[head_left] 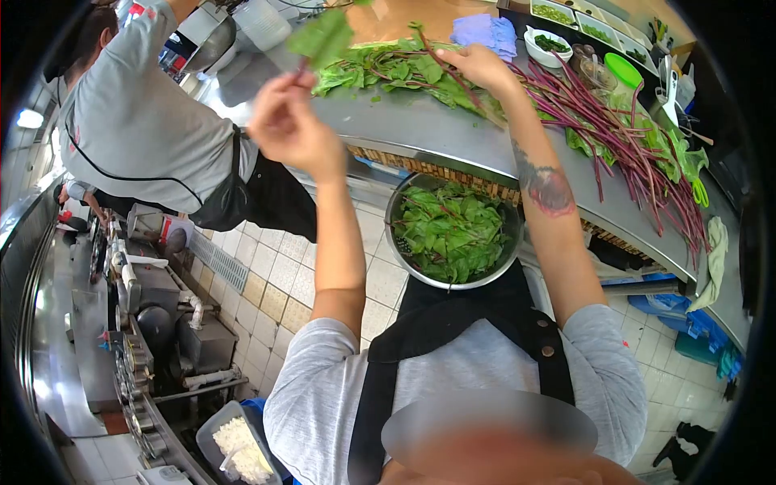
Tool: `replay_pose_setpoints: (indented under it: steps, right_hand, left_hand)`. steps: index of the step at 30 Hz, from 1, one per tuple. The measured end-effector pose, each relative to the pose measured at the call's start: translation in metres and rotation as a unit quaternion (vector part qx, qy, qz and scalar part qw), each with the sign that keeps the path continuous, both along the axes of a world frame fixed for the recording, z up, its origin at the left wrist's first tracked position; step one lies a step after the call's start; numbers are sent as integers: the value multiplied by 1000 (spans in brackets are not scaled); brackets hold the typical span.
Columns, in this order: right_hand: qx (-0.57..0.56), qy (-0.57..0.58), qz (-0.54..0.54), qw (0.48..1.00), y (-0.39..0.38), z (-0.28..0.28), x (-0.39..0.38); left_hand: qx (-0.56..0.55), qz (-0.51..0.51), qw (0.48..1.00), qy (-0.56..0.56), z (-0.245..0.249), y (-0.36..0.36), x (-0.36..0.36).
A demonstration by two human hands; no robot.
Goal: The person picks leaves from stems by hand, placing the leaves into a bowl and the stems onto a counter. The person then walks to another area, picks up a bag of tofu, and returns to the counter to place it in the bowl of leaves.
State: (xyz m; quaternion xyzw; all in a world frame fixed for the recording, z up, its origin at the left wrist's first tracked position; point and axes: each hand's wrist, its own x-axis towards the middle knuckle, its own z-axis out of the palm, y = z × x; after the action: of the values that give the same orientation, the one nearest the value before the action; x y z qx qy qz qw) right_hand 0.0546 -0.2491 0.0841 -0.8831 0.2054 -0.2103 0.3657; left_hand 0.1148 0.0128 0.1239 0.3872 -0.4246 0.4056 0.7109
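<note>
The person's own grey shirt [453,364] and black apron [376,396] lie nearest. Ahead, the left hand [295,129], raised and blurred, has its fingers clamped on the stalk of a green leaf [322,39], in the air by the left end of the leafy greens [384,69]. The right hand [482,69] has its fingers pinched on a reddish stem [462,83] over these greens on the worktop [380,121]. Between the arms sits a metal bowl [514,230] of leaves; long red stems [622,145] lie to the right, a blue cloth [485,34] beyond.

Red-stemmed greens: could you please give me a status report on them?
Left hand raised, blurred, holding a leaf. Right hand pinching a red stem over the counter. Loose leaves in steel bowl. No obstruction evident.
</note>
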Motion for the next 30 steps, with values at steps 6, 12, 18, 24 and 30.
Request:
replay_pose_setpoints:
  steps: [6,12,18,24,30]
  right_hand:
    - [311,-180,166,918,94,11,-55]
    - [257,-239,161,922,117,-16,-79]
    - [164,-131,97,973,133,-44,-86]
    - [314,-329,102,885,149,-68,-92]
    - [32,-321,164,932,157,-62,-126]
  left_hand:
    - [209,107,963,-131,-90,-16,-64]
    - [113,-327,891,295,-117,-11,-117]
    - [141,-523,666,513,-127,10,-116]
    - [90,-433,738,510,-138,-2,-113]
    - [121,-408,738,524,-135,-4,-112]
